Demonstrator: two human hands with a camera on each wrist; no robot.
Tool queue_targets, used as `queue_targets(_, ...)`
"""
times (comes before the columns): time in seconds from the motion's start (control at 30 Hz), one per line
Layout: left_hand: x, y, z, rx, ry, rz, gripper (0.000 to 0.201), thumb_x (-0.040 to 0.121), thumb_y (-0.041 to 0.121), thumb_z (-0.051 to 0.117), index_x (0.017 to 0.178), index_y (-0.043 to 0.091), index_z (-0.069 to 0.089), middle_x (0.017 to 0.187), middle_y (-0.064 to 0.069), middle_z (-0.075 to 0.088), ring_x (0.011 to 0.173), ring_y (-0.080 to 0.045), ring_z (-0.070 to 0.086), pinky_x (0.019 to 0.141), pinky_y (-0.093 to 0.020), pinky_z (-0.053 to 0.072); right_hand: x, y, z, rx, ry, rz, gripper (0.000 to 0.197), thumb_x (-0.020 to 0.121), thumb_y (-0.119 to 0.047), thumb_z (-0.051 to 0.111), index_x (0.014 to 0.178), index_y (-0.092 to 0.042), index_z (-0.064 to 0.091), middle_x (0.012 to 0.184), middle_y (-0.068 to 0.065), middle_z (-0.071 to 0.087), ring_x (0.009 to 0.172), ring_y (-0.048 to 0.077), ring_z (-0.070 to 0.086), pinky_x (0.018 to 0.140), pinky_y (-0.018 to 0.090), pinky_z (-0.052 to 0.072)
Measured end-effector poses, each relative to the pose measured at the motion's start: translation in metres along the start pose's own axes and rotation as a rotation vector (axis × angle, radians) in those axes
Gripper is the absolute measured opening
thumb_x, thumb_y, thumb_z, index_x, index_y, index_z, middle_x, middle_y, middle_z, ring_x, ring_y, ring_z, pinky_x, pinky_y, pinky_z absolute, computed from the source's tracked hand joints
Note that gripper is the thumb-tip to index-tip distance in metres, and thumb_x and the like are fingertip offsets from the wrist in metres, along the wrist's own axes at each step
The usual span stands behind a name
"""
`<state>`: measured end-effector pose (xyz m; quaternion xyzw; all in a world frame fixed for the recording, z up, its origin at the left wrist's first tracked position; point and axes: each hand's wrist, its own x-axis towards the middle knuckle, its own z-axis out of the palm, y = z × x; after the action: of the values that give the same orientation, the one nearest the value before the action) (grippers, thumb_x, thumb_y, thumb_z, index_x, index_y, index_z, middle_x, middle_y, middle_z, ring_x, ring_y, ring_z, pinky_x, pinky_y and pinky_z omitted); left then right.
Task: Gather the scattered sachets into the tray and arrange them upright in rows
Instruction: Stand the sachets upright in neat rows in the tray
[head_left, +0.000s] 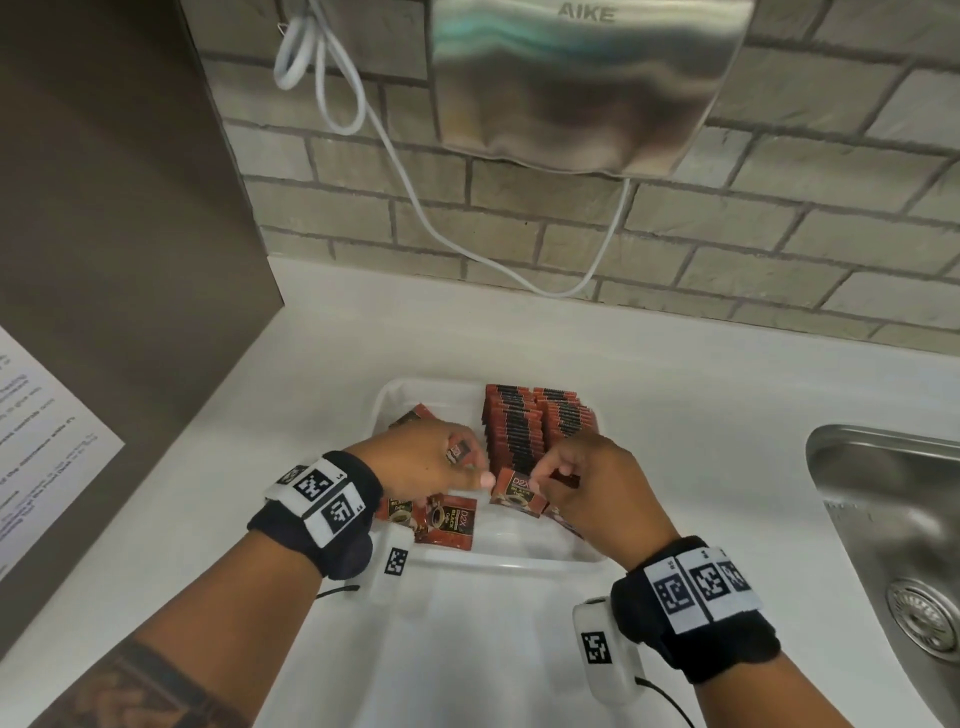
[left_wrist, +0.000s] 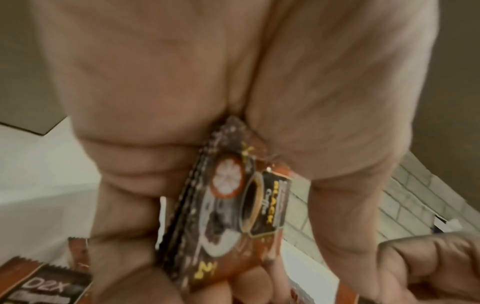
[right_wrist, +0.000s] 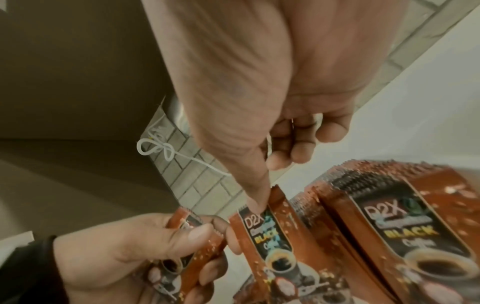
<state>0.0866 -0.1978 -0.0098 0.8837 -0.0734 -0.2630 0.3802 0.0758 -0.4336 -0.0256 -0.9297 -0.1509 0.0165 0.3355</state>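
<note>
Over the white tray (head_left: 400, 395), our left hand (head_left: 423, 457) grips a small stack of sachets (left_wrist: 223, 207). Just beside it, our right hand (head_left: 592, 483) pinches one sachet (right_wrist: 270, 232) by its top edge. Upright rows (head_left: 535, 421) stand beyond both hands; loose sachets (head_left: 447, 519) lie beneath our left hand.

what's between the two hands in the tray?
A single sachet stands between the left hand and the right hand, which pinches its top edge. Head and right wrist views both show it; white tray floor lies below.
</note>
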Motion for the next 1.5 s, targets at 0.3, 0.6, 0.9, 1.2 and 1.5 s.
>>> queue_targets(0.3,0.016,0.017,0.028,0.361,-0.279,-0.036,0.031,0.092,0.051,0.063,0.12,0.038,0.069,0.117,0.013,0.068,0.104,-0.011,0.061,0.101,-0.033,0.048,0.004,0.015,0.02,-0.122,0.002,0.048,0.014,0.079,-0.015,0.078,0.075,-0.027,0.073,0.096,-0.009,0.054,0.096,0.011,0.044,0.082,0.019,0.038)
queue_targets(0.6,0.031,0.027,0.038,0.471,-0.356,-0.092,0.044,0.092,0.048,0.061,0.135,0.037,0.061,0.128,0.007,0.064,0.112,-0.017,0.06,0.104,-0.036,0.048,0.004,0.023,0.028,-0.106,0.0,0.046,0.017,0.079,-0.016,0.079,0.077,-0.03,0.07,0.092,-0.013,0.052,0.094,0.006,0.042,0.076,0.007,0.031)
queue_targets(0.9,0.039,0.025,0.041,0.489,-0.394,-0.137,0.051,0.086,0.056,0.061,0.133,0.036,0.062,0.127,0.008,0.065,0.112,-0.017,0.061,0.102,-0.039,0.052,0.004,0.025,0.027,-0.044,0.032,0.009,0.018,0.077,-0.015,0.082,0.083,-0.028,0.071,0.088,-0.016,0.051,0.084,0.001,0.045,0.07,0.009,0.036)
queue_targets(1.2,0.031,0.028,0.035,0.493,-0.392,-0.127,0.037,0.089,0.043,0.061,0.124,0.029,0.066,0.119,0.001,0.069,0.108,-0.021,0.063,0.1,-0.042,0.052,0.003,0.025,0.015,-0.028,0.092,-0.002,0.018,0.079,-0.017,0.081,0.081,-0.031,0.07,0.089,-0.013,0.06,0.089,0.004,0.049,0.074,0.012,0.036)
queue_targets(1.5,0.015,0.028,0.007,0.223,-0.257,-0.131,0.019,0.096,0.026,0.06,0.112,0.025,0.071,0.09,-0.001,0.066,0.08,-0.017,0.068,0.08,-0.03,0.06,0.0,0.011,-0.005,0.093,0.123,-0.041,0.016,0.082,-0.01,0.079,0.085,-0.025,0.073,0.085,-0.017,0.063,0.086,0.001,0.058,0.073,0.005,0.04)
